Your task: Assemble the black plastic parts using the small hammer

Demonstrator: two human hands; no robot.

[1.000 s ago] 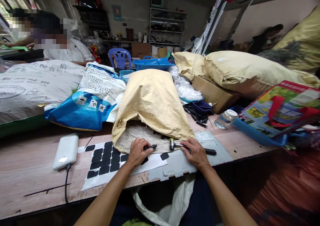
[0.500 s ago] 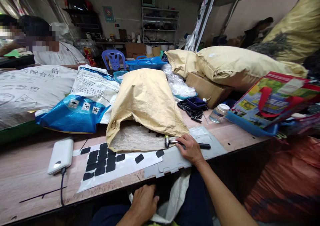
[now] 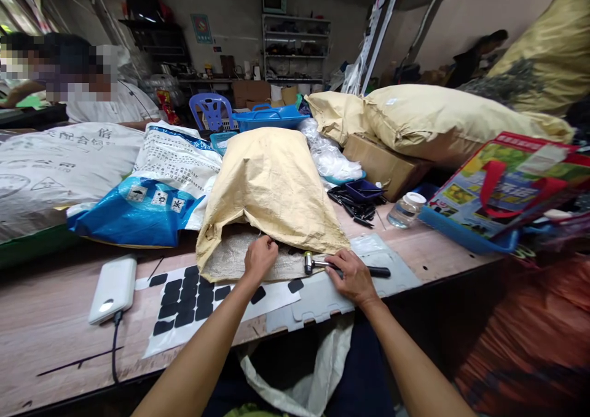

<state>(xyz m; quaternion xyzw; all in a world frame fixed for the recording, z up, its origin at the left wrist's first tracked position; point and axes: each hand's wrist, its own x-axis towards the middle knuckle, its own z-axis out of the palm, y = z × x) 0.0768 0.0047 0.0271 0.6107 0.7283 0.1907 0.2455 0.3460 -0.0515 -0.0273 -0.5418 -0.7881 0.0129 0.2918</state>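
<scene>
our hands at the mouth of the tan sack [image 3: 271, 183]

we see our left hand [image 3: 259, 257] curled at the sack's open edge, grip unclear; our right hand [image 3: 353, 277] grasps the small hammer [image 3: 322, 264] lying on the grey sheet [image 3: 322, 294].

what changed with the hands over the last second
The left hand let go of a small black piece, dropped below the table edge, then came back up to the open mouth of the tan sack. The right hand stayed on the small hammer, which did not move.
</scene>
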